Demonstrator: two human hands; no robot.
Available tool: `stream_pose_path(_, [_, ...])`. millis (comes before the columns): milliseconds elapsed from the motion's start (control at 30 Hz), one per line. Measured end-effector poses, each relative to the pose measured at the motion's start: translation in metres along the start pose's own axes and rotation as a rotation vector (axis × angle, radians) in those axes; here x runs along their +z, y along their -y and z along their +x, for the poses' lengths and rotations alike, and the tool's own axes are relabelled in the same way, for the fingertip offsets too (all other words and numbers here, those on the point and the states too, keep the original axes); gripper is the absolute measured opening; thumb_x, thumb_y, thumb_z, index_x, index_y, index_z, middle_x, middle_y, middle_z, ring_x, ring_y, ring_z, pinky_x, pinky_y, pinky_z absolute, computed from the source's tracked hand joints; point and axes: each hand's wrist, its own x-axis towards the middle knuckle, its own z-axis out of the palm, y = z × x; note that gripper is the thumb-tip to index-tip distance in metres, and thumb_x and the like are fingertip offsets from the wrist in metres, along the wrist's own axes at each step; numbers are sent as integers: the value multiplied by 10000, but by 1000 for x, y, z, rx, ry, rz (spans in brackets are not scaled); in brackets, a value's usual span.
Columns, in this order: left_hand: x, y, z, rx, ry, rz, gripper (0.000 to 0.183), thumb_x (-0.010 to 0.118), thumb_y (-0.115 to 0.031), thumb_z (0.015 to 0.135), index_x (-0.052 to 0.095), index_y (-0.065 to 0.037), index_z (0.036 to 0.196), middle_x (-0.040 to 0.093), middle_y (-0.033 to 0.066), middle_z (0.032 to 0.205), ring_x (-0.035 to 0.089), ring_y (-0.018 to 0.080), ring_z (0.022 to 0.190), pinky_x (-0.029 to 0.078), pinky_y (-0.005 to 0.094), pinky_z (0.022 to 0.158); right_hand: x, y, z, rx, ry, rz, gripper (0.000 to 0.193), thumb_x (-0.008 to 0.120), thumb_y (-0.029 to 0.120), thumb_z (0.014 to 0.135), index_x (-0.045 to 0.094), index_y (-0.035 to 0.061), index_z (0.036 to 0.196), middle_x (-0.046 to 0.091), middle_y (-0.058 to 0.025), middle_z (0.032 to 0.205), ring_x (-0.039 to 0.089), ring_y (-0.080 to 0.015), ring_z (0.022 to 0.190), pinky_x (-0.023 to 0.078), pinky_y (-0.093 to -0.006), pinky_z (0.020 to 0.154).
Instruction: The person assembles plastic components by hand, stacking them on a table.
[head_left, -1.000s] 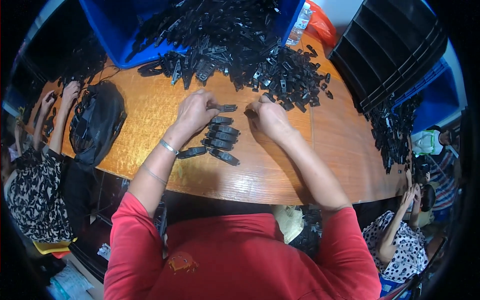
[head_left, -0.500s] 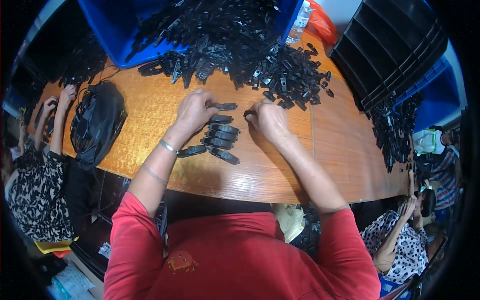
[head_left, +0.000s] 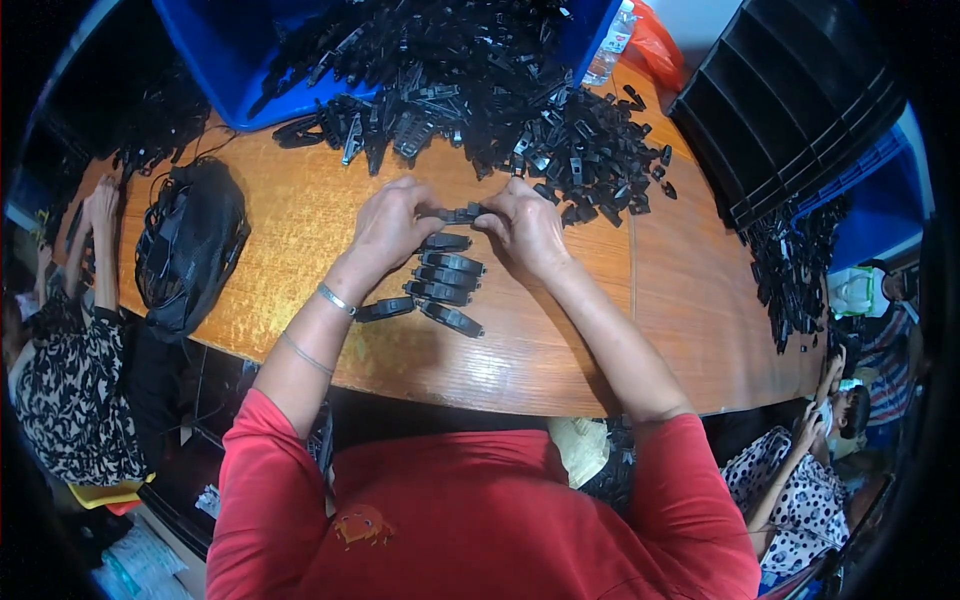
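"Since so much is covered, what can you make out near the middle?"

"A small, elongated black plastic piece (head_left: 462, 214), just over the polished orange-brown wooden table (head_left: 560, 345). The bare left hand (head_left: 397, 218) grips its left end between thumb and fingers, which hide that end."

"And the bare right hand (head_left: 528, 222)?"

"Its thumb and fingertips close on the other end. Whether a separate little part is tucked in there, I can't tell."

"What lies nearer the red-shirted body?"

"Several curved black plastic clips (head_left: 447, 277), most lined up closely one below another, a couple slanting at the bottom of the line. Where they touch, the dark edges merge."

"Does the far side show whole?"

"No. A tangled heap of black plastic parts (head_left: 430, 95) spills out of a blue plastic bin (head_left: 225, 75) that the top edge cuts off; single parts blur together."

"And that dark lump at left?"

"A soft black mesh-like bag (head_left: 193, 245). What it holds, I can't make out."
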Motion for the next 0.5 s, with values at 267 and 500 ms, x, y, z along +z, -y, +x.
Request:
stream_pose_path(267, [6, 0, 11, 33, 58, -32, 166, 884, -99, 845, 794, -34, 968, 714, 144, 1019, 722, 387, 1026, 579, 484, 877, 12, -8, 18, -221, 92, 19, 232, 880, 257, 902, 832, 36, 958, 701, -174, 962, 732, -418, 851, 586, -508, 745])
stream_pose_path(500, [-16, 5, 26, -20, 351, -135, 182, 870, -26, 850, 798, -4, 1016, 726, 136, 1003, 740, 317, 936, 594, 427, 822, -5, -12, 1, -113, 203, 74, 273, 887, 315, 913, 859, 60, 1006, 770, -155, 991, 758, -397, 933, 600, -503, 814])
